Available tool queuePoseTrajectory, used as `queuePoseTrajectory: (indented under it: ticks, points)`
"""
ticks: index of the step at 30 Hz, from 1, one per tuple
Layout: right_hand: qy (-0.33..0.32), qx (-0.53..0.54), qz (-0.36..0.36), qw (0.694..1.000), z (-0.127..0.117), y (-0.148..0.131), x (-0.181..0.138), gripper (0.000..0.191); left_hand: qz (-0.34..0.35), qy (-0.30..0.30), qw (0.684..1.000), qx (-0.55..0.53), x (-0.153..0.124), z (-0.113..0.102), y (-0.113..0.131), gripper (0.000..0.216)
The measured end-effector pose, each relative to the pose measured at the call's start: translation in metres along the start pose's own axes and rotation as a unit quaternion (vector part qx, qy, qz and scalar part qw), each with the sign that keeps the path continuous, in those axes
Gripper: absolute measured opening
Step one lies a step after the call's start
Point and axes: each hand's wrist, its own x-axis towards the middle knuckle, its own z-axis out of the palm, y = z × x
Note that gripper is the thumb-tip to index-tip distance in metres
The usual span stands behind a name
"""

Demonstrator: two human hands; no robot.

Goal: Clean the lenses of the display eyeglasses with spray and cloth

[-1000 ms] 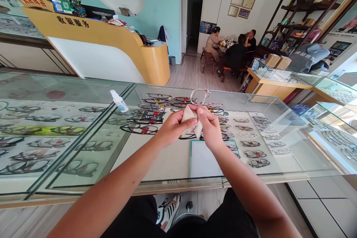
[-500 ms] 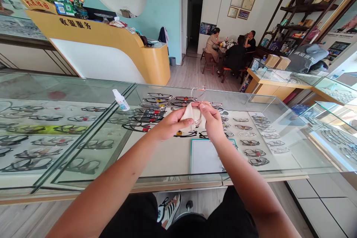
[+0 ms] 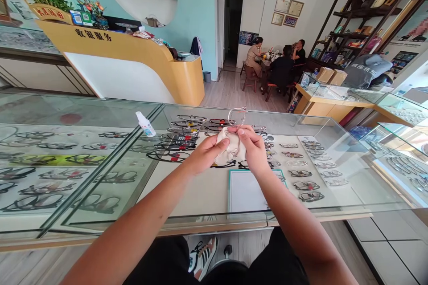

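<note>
Over the glass counter, my left hand (image 3: 207, 153) is closed on a cream cloth (image 3: 233, 148), thumb pressed onto it. A pair of thin-rimmed eyeglasses (image 3: 237, 117) sits between both hands, one round lens sticking up above the fingers. The other lens is mostly hidden by the cloth and fingers. My right hand (image 3: 255, 148) grips the eyeglasses near their middle, with thumb and index finger pinched together; part of the cloth hangs beside its palm. Under the hands, several dark eyeglass frames (image 3: 170, 156) lie in rows.
A white spray bottle (image 3: 146, 124) stands on the counter to the left. A teal-edged white board (image 3: 247, 190) lies below my hands. More frames (image 3: 306, 185) fill the display at right. Beyond are a cashier desk (image 3: 187, 80) and several people (image 3: 281, 67) seated around a table.
My left thumb and fingers have shifted on the cloth, which now spreads more around the lower lens. Both hands stay together at the eyeglasses. The view has tilted slightly upward.
</note>
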Motion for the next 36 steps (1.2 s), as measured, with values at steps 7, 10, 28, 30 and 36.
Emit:
queuePoseTrajectory:
  ticks: [7, 10, 28, 30, 36]
  points:
    - [-0.026, 0.015, 0.025, 0.999, 0.008, -0.002, -0.006, 0.041, 0.066, 0.066, 0.993, 0.068, -0.002, 0.009, 0.002, 0.066]
    - [-0.029, 0.036, 0.043, 0.998, 0.01, 0.0, -0.007, 0.038, 0.065, 0.13, 0.986, 0.08, 0.0, 0.011, -0.004, 0.073]
    - [0.072, -0.197, -0.151, 0.966, -0.031, -0.029, 0.005, 0.029, -0.067, 0.191, 0.978, -0.056, 0.022, -0.02, -0.007, 0.08]
    - [0.027, -0.312, -0.236, 0.92, -0.03, -0.032, 0.0, 0.026, -0.12, 0.139, 0.98, -0.072, 0.021, -0.03, -0.001, 0.079]
    - [-0.203, -0.497, -0.284, 0.795, -0.022, -0.01, -0.023, 0.03, -0.153, 0.016, 0.988, 0.008, 0.006, -0.056, 0.017, 0.065]
